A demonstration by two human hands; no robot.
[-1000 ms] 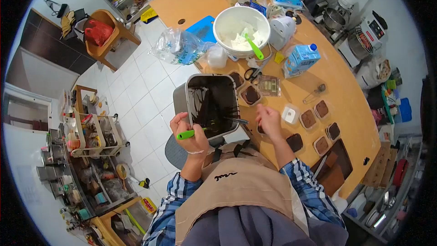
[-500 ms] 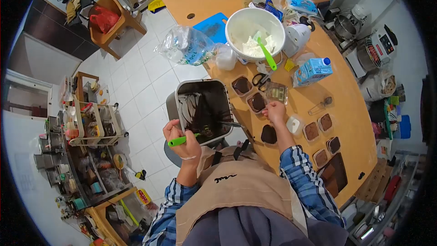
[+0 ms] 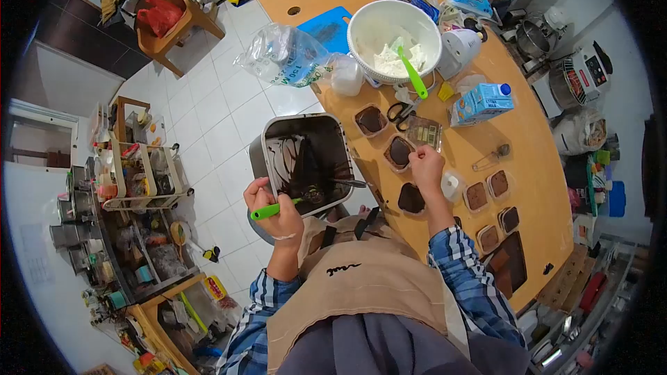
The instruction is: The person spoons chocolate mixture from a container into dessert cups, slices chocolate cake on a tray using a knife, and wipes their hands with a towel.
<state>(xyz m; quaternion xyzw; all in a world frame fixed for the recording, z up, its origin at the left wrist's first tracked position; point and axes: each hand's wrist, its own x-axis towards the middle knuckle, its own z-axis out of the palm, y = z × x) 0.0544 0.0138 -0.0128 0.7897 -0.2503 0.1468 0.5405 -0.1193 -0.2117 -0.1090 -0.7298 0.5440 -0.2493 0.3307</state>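
My left hand (image 3: 276,217) is closed round the green handle of a utensil (image 3: 265,212) at the near left edge of a deep pan (image 3: 338,128) coated inside with dark chocolate. A dark-handled tool (image 3: 349,182) rests across the pan's right side. My right hand (image 3: 426,165) has its fingers pinched at the edge of a cup with a dark top (image 3: 399,152); anything between the fingertips is too small to make out. Another dark-topped cup (image 3: 370,120) stands farther back, and one more (image 3: 411,198) is nearer to me.
A white bowl (image 3: 394,39) with white cream and a green spatula (image 3: 414,75) stands at the back. A milk carton (image 3: 482,105), scissors (image 3: 401,114), a hand mixer (image 3: 460,48), a small strainer (image 3: 500,152) and several brown-topped cups (image 3: 476,196) are on the table (image 3: 531,167).
My right hand has moved away from me, to the dark-topped cups. My left hand still holds the green handle. The view has shifted a little.
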